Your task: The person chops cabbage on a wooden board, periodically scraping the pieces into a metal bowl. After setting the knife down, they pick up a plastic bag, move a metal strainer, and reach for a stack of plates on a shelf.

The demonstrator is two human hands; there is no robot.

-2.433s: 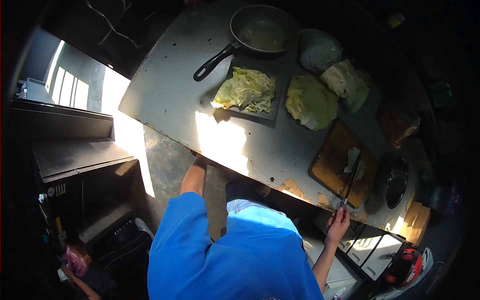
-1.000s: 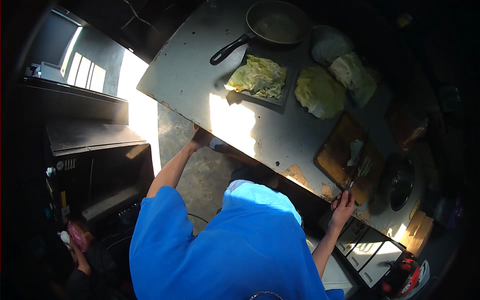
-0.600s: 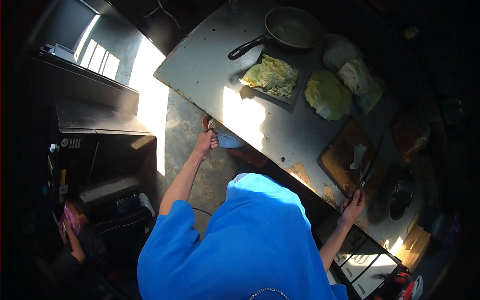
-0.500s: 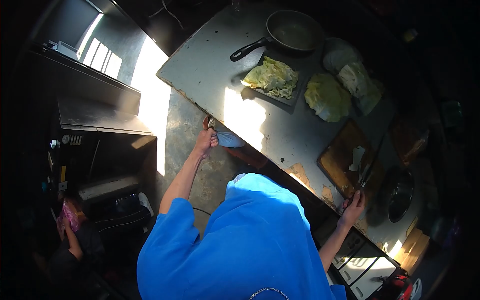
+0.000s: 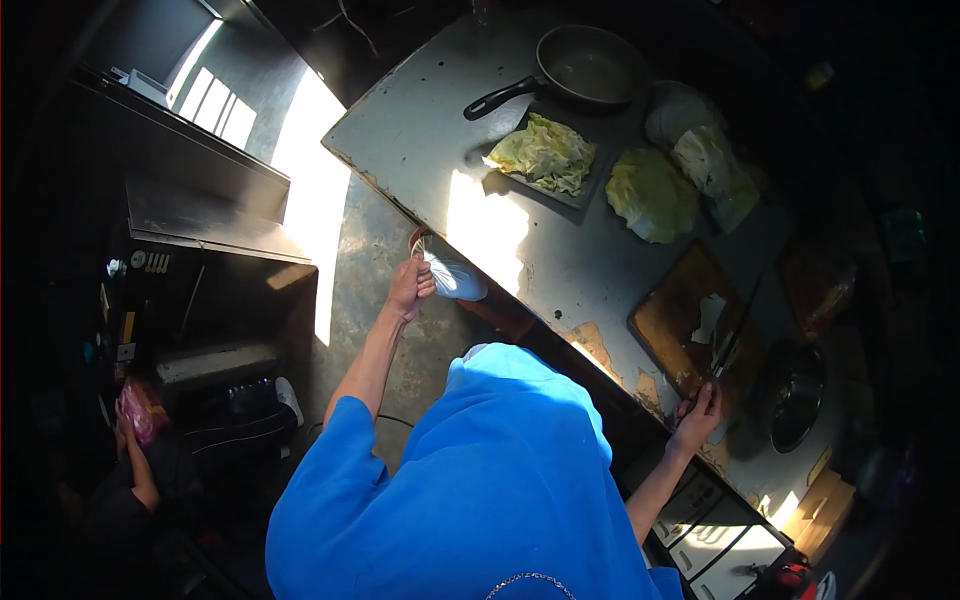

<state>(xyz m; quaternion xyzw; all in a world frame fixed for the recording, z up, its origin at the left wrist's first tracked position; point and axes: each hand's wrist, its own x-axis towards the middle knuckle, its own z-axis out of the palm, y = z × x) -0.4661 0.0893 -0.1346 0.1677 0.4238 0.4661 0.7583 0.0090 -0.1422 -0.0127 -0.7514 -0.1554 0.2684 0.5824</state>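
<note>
My left hand [image 5: 411, 284] is closed on the gathered top of a pale plastic bag [image 5: 456, 279], just off the table's front edge. My right hand [image 5: 697, 415] is closed around the handle of a knife [image 5: 724, 356], whose blade points up over the wooden cutting board [image 5: 680, 318]. A pale scrap [image 5: 709, 317] lies on that board. Cabbage leaves [image 5: 545, 155] fill a square tray in the middle of the table. Cabbage heads [image 5: 652, 195], some wrapped in plastic, sit to the right of the tray.
On the worn table [image 5: 420, 120] are a frying pan [image 5: 590, 65] at the back and a dark bowl [image 5: 797, 395] at the right. Another person [image 5: 145, 475] at lower left holds a pink package [image 5: 138, 412]. Black cabinets [image 5: 215, 225] stand at left.
The view has shifted slightly. More of the pale bag shows below my left hand, which sits a little lower against the table edge. My right hand keeps its grip on the knife.
</note>
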